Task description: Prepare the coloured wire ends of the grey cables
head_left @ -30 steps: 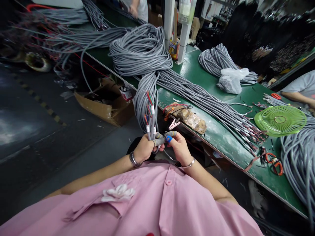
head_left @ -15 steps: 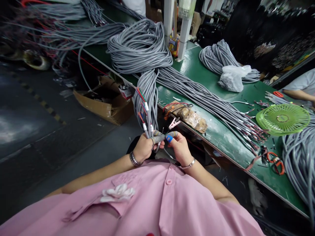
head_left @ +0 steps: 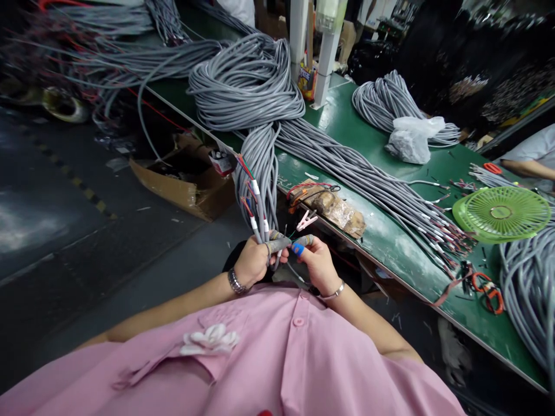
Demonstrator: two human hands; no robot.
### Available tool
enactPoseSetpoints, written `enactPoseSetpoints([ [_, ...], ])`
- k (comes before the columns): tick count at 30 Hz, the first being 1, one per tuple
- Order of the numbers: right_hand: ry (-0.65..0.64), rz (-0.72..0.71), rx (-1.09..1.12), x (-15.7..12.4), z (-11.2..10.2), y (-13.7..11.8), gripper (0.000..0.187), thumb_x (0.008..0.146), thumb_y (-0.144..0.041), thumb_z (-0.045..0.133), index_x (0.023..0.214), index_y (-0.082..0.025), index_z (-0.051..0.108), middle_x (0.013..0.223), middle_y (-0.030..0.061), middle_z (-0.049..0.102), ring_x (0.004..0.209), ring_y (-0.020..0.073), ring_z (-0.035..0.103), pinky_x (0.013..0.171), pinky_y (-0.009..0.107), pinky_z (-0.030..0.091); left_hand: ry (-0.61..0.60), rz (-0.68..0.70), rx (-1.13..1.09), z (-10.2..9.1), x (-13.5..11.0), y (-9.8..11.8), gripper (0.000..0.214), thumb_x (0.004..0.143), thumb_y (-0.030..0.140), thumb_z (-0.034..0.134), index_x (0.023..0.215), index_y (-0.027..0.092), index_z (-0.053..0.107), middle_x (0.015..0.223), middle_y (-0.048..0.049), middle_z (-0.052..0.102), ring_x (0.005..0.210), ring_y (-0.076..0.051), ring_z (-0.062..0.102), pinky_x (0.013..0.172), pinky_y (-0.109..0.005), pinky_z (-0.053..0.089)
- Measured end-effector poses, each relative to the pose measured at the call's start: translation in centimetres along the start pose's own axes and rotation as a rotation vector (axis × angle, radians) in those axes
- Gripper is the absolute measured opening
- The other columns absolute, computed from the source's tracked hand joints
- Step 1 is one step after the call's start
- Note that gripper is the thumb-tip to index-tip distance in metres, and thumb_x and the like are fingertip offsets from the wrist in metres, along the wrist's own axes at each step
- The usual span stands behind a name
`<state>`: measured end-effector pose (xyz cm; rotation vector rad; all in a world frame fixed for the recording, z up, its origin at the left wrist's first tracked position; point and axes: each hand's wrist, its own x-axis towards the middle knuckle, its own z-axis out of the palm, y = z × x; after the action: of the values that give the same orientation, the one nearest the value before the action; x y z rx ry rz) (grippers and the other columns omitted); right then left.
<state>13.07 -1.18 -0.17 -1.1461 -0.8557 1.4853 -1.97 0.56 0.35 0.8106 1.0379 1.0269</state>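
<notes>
My left hand (head_left: 255,261) is closed around several grey cables (head_left: 261,216), whose white-banded ends fan out coloured wires above the fist. Grey coverings wrap some of its fingers. Just right of it, my right hand (head_left: 321,264) pinches at thin coloured wires (head_left: 293,239) at a cable end between both hands. Blue tape (head_left: 298,248) covers its thumb tip, and a grey wrap its index finger. Exactly which wire it grips is too small to tell. A thick hank of grey cable (head_left: 260,156) hangs off the table edge behind my left hand.
On the green table (head_left: 390,254) lie a large cable coil (head_left: 247,81), a long cable bundle (head_left: 359,167), a taped block (head_left: 336,208) with a pink clip (head_left: 307,221), orange-handled scissors (head_left: 488,292) and a green fan (head_left: 500,212). A cardboard box (head_left: 186,185) stands left. Another person's arm (head_left: 526,167) shows at right.
Coloured wires at the cable end between my hands show more clearly now. My right fingers have shifted slightly; my left hand keeps its hold. The view has moved a little.
</notes>
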Motion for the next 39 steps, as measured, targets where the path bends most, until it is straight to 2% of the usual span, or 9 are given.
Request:
enactPoseSetpoints([
  [2,-0.042,0.021,0.010,0.1,-0.5,-0.1,0.026,0.062,-0.033,0.081,0.074,-0.018,0.064,0.064,-0.0032,0.059,0.055,0.0092,0.048,0.052,0.023,0.041,-0.043,0.007,0.017,-0.2,0.0,0.1,0.016,0.070,0.026,0.071,0.066,0.013,0.063,0.052,-0.0031,0.063,0.044,-0.011,0.057,0.037,-0.018,0.030],
  [6,-0.116,0.087,0.111,0.5,-1.4,-0.7,0.024,0.070,-0.037,0.075,0.081,-0.018,0.066,0.068,-0.0028,0.060,0.056,0.0081,0.050,0.056,0.023,0.045,-0.122,0.003,0.101,-0.6,-0.1,0.2,0.018,0.071,0.026,0.070,0.063,0.014,0.060,0.052,-0.0030,0.063,0.043,-0.011,0.056,0.037,-0.019,0.030],
  [10,-0.143,0.115,0.139,0.9,-0.9,-1.6,0.032,0.063,-0.029,0.082,0.089,-0.018,0.066,0.077,-0.0005,0.067,0.061,0.0092,0.057,0.056,0.021,0.045,-0.179,-0.021,0.211,-0.8,-0.2,0.0,0.015,0.070,0.022,0.069,0.062,0.013,0.061,0.051,-0.0024,0.063,0.041,-0.010,0.053,0.039,-0.020,0.033],
  [15,-0.051,0.109,0.163,1.0,0.1,-1.6,0.038,0.057,-0.023,0.085,0.086,-0.018,0.062,0.070,-0.0024,0.068,0.057,0.0094,0.059,0.052,0.020,0.044,-0.201,-0.023,0.279,-0.7,-0.1,-0.2,0.017,0.072,0.024,0.068,0.061,0.013,0.063,0.049,-0.0021,0.062,0.040,-0.009,0.050,0.040,-0.019,0.034],
  [23,0.050,0.037,0.186,0.7,-0.1,-1.0,0.033,0.057,-0.018,0.082,0.083,-0.017,0.061,0.067,-0.0027,0.068,0.059,0.0100,0.061,0.058,0.021,0.048,-0.146,0.024,0.228,-0.6,-0.2,-0.3,0.019,0.074,0.027,0.069,0.063,0.013,0.063,0.054,-0.0029,0.064,0.040,-0.009,0.051,0.040,-0.020,0.036],
  [29,0.026,0.051,0.196,0.7,0.0,-0.6,0.028,0.061,-0.016,0.079,0.083,-0.017,0.062,0.066,-0.0032,0.066,0.057,0.0080,0.058,0.052,0.018,0.043,-0.123,0.035,0.192,-0.6,-0.3,-0.3,0.016,0.073,0.025,0.069,0.066,0.012,0.065,0.053,-0.0032,0.064,0.041,-0.010,0.053,0.039,-0.020,0.036],
  [33,-0.023,0.088,0.311,1.2,-0.8,-0.4,0.021,0.072,-0.030,0.075,0.084,-0.017,0.063,0.070,-0.0015,0.066,0.056,0.0076,0.056,0.053,0.019,0.045,-0.116,0.016,0.164,-0.2,-0.4,0.4,0.017,0.071,0.023,0.069,0.060,0.013,0.062,0.049,-0.0025,0.061,0.040,-0.010,0.054,0.036,-0.019,0.031],
  [36,-0.004,0.127,0.357,2.2,-1.8,-0.4,0.034,0.080,-0.049,0.065,0.086,-0.016,0.064,0.075,0.0022,0.067,0.059,0.0090,0.057,0.054,0.020,0.047,-0.116,-0.016,0.109,0.1,-0.4,1.0,0.018,0.070,0.023,0.069,0.059,0.013,0.060,0.048,-0.0021,0.060,0.040,-0.011,0.054,0.035,-0.019,0.030],
  [39,-0.048,0.146,0.349,3.6,-2.2,-0.5,0.044,0.082,-0.059,0.058,0.087,-0.016,0.066,0.081,0.0044,0.068,0.061,0.0096,0.058,0.054,0.021,0.048,-0.140,-0.054,0.041,0.5,-0.1,1.5,0.016,0.068,0.024,0.070,0.061,0.013,0.060,0.048,-0.0019,0.061,0.039,-0.012,0.054,0.036,-0.019,0.031],
])
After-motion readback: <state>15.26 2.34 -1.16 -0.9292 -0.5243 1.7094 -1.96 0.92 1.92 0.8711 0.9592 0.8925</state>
